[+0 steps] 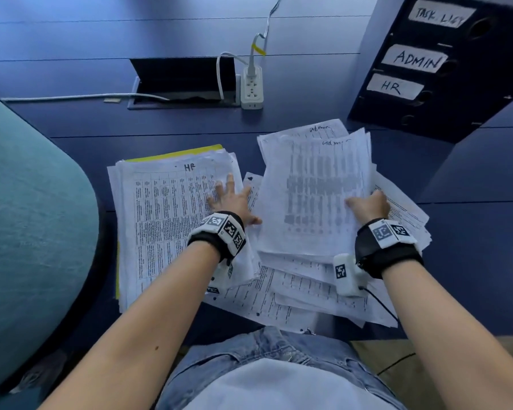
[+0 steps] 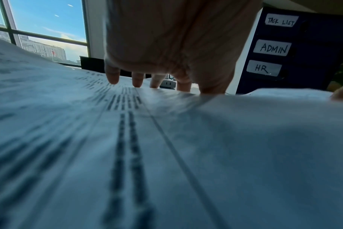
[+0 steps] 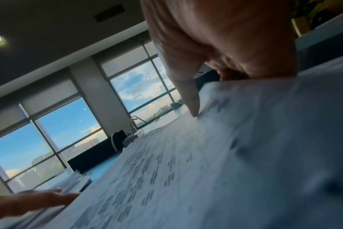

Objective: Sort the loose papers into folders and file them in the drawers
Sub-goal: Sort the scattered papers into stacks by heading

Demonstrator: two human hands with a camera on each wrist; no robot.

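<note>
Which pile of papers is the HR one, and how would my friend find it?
Start at the dark blue desk and find the white power strip by the cable hatch. Nearer the person and to the left lies a neat stack of white printed sheets, with the left hand resting flat on it. Unlike the messy heap beside it, it has "HR" handwritten on top and a yellow folder peeking out underneath.

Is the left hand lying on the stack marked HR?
Yes, the left hand rests with spread fingers on the top sheet of the HR stack, over a yellow folder.
</note>
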